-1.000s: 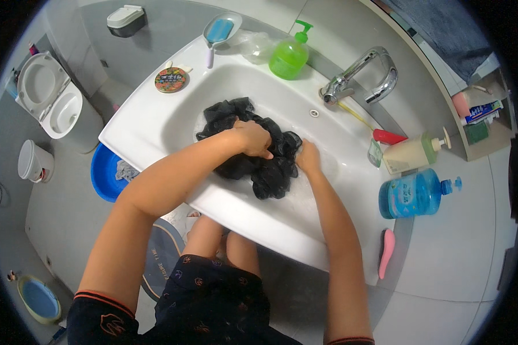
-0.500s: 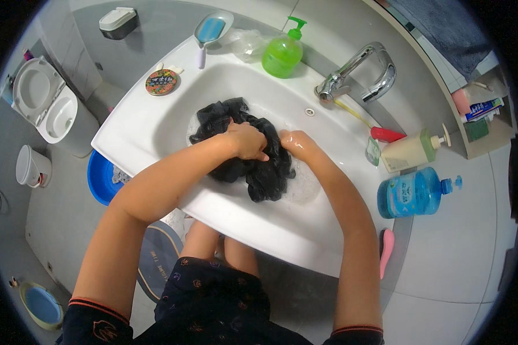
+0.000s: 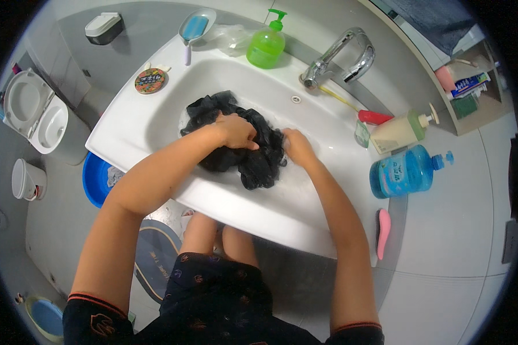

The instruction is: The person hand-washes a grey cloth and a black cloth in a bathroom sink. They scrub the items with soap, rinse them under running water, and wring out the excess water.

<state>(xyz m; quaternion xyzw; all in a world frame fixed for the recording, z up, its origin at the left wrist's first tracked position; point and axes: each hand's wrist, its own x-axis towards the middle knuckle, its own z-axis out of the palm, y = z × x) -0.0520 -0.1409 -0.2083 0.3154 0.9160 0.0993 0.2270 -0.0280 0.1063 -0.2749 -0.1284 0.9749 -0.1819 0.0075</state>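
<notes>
A wet black cloth garment [image 3: 258, 172] lies bunched up in the white sink [image 3: 178, 103], with suds around it. My left hand [image 3: 236, 131] is on top of the bundle, its fingers curled into the fabric and the thumb pointing right. At the bundle's right edge, my right hand [image 3: 297, 147] pinches the cloth with bent fingers; its fingertips are partly hidden. The garment's kind cannot be made out in its folds.
Behind the basin stand a chrome faucet [image 3: 339, 60] and a green soap pump bottle [image 3: 266, 46]. A blue bottle [image 3: 402, 172], a cream pump bottle [image 3: 398, 132] and a pink brush [image 3: 383, 233] line the right side. A round patterned tin [image 3: 150, 81] sits at left.
The whole view has shifted slightly, so the sink and bottles appear higher and farther left. Both hands stay at the black garment, the right one still at its right edge.
</notes>
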